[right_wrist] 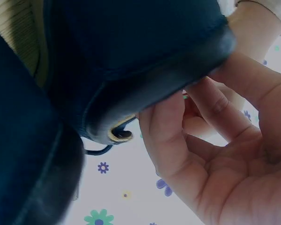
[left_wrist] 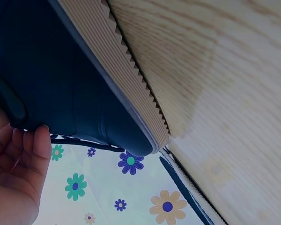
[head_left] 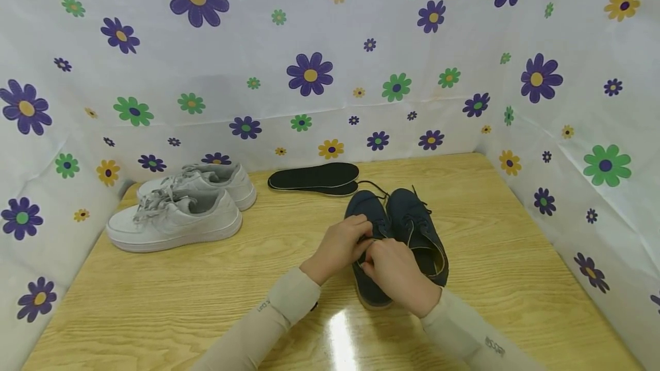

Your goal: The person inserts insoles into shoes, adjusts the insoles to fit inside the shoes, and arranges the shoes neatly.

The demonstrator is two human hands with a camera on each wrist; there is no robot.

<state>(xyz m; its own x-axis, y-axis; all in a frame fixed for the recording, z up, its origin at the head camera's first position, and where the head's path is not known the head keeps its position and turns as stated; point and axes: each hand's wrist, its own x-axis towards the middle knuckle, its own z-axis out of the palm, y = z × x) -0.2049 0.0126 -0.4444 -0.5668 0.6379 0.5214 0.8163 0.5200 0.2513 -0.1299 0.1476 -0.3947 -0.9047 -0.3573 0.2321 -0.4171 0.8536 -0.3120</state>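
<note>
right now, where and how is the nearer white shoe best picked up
Probably by the top of its heel, coming from above and the right: the nearer white shoe sits upright, toe to the left, opening upward, heel towards the left hand. That rim should pinch easily, away from the laces.

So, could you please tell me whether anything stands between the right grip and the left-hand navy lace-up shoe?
Nothing visible does: the right grip touches that navy lace-up shoe at its opening. The matching shoe stands beside it, to the right, not in between.
</note>
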